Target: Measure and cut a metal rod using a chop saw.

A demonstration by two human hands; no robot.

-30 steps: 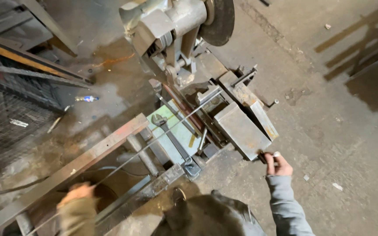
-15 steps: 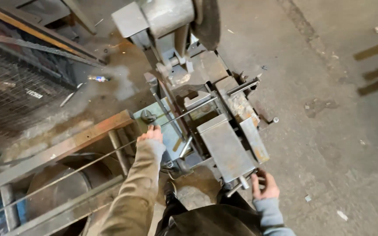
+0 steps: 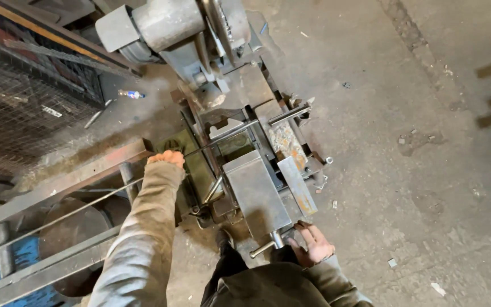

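Left hand (image 3: pixel 166 158) grip clamped on thin rod (image 3: pixel 86 200) — running lower-left to upper-right; right hand (image 3: pixel 312 244) on vise handle (image 3: pixel 263 248) — grip unclear.

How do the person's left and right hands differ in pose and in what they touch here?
The left hand reaches far forward on an outstretched sleeve, gripping the thin steel rod fed into the saw vise; the right hand stays near the body, fingers spread at the vise's short metal crank handle. Both are bare, in grey sleeves.

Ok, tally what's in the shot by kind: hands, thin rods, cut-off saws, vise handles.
Hands: 2, left hand on the thin rod, right hand at the vise handle
Thin rods: 1
Cut-off saws: 1
Vise handles: 1
Total: 5
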